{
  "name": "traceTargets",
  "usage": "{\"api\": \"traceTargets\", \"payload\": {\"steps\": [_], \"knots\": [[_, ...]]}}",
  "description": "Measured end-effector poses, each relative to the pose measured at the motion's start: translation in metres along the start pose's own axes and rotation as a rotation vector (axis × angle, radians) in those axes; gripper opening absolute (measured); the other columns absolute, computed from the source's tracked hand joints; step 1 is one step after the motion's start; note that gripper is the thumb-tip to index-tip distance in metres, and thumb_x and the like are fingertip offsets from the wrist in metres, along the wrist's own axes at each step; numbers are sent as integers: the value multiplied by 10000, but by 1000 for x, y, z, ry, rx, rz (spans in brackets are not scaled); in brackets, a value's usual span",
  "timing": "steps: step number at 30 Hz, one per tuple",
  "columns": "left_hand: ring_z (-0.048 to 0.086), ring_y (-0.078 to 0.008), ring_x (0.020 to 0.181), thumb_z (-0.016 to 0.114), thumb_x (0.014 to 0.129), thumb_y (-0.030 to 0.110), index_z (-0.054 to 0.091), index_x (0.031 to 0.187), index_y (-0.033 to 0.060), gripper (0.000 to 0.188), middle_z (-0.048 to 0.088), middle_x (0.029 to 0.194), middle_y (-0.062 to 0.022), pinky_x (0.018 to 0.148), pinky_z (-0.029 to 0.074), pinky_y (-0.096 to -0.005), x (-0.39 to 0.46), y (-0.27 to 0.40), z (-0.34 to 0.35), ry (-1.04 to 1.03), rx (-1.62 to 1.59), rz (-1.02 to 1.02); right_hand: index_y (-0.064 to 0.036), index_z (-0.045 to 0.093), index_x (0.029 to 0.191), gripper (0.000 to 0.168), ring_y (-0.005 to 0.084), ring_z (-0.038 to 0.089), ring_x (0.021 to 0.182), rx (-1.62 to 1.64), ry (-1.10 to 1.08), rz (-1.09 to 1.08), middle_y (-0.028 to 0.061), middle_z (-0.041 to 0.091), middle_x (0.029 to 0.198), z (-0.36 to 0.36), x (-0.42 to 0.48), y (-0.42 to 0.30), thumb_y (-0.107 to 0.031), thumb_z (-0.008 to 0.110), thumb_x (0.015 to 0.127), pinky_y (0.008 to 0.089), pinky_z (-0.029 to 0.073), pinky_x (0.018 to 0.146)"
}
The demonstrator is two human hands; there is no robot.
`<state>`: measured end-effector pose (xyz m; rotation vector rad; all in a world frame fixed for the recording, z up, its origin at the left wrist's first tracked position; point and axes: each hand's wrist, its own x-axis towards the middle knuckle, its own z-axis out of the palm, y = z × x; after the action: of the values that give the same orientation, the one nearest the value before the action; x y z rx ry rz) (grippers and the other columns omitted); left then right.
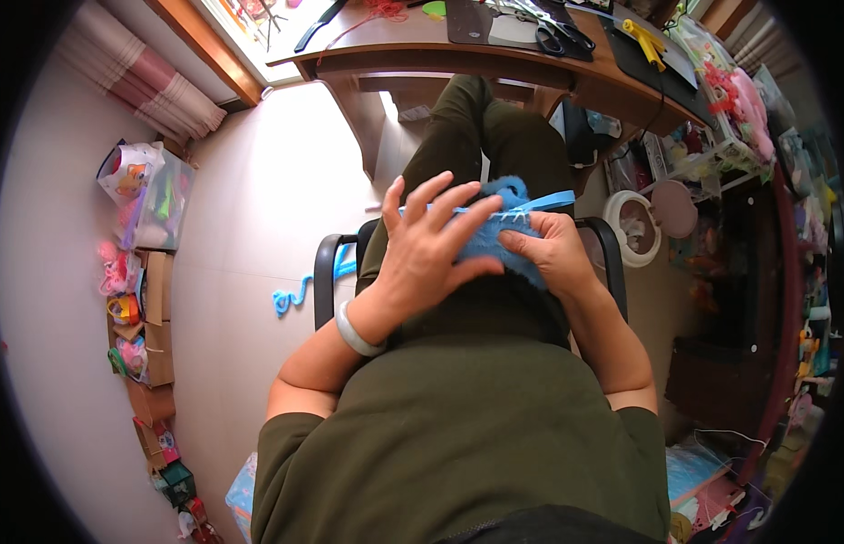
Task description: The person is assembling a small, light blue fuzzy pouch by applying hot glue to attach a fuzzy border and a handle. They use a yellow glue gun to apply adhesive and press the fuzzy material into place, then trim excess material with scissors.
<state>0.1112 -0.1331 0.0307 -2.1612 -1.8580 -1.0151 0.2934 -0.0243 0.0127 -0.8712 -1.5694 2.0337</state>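
A fluffy blue piece (486, 241), perhaps yarn or plush work, lies across my lap. Light blue ribbon (551, 200) runs along its upper edge, where several white stitches (514, 215) show. My right hand (551, 248) pinches the right end of this edge between thumb and fingers. Over the left part my left hand (439, 238) has its fingers spread, holding nothing that I can see; it hides much of the piece. Whether its fingertips touch the fabric is unclear. A fuzzy blue loop (509, 190) sticks up behind the edge.
Blue chenille yarn (303, 289) trails past the left chair armrest (330, 272). Ahead, a wooden desk (429, 58) bears scissors (558, 34), a yellow glue gun (645, 44) and red yarn (384, 10). Boxes (157, 289) line the left wall; a white lidded bin (631, 255) stands right.
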Motion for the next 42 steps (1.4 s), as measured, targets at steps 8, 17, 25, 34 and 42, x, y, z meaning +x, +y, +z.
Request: {"api": "traceTargets", "payload": {"steps": [8,17,25,34,42], "knots": [[637,-203,1035,699,708,83,716,1121,192,427,638,1289,-47,844,443,-343,-8,-23,15,79,26,292,9,718,987,151,49,606,779,112,-38,-6,1,685,891,6,1,7,-117,684,912,202,486,699],[620,-187,918,724,690,116,721,1115,218,437,648,1242,-30,782,454,-326,-7,-25,7,1,-93,376,-9,680,892,131,29,549,705,-61,-257,165,-31,643,812,-24,-8,-24,-127,733,872,189,440,648],[619,-174,903,736,683,131,741,1065,226,394,649,1234,-26,768,448,-313,-5,-21,0,13,-59,376,-6,660,824,145,29,501,662,-111,-222,105,-44,597,742,-22,-15,-28,-121,713,894,204,398,586],[628,-181,923,742,690,145,733,1077,225,395,651,1236,-29,772,450,-316,-6,-23,1,42,-46,382,-41,656,843,174,18,463,618,-194,-180,22,-65,564,721,-21,-17,-21,-193,712,908,196,357,544],[636,-192,961,737,725,145,721,1104,229,389,646,1243,-34,795,451,-322,-4,-23,-4,20,-26,418,-14,696,1015,237,39,546,702,-53,-204,119,-31,640,831,-21,-12,-9,-207,730,883,196,428,615]]}}
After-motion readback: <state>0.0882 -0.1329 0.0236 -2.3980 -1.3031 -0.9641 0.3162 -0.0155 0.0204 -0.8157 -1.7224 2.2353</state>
